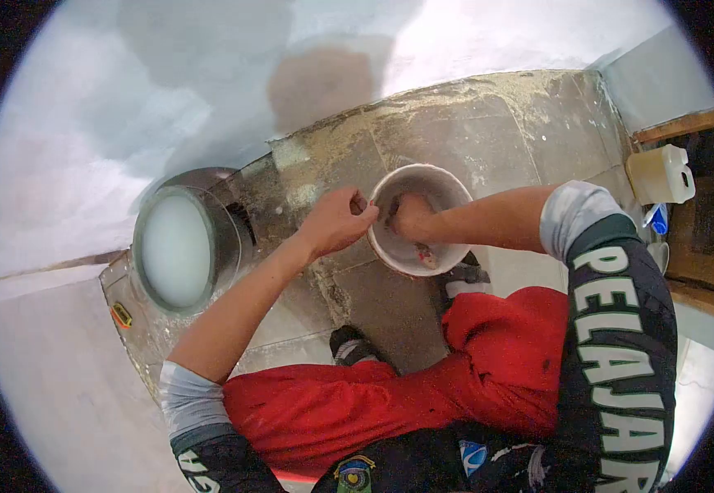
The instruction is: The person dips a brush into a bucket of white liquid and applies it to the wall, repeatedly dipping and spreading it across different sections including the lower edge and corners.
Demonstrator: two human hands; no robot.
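A white bucket (462,191) with a stained rim stands on the floor in front of me, between my feet and the wall. My left hand (339,223) is closed at its left rim, thumb and fingers pinched on the edge. Inside the bucket is my right hand (413,218), its fingers curled down near the left inner wall. Its fingertips are hidden, and I cannot tell what they hold. A pale lump with reddish marks (427,257) shows low on the inner side, below my right wrist.
A large dark tub (224,230) of cloudy white liquid (174,251) stands at the left by the wall. Near it lies a small yellow object (121,315). At the right are a yellowish jerrycan (661,175), a blue item (659,218) and wooden furniture (697,238). The tiled floor (488,123) is stained.
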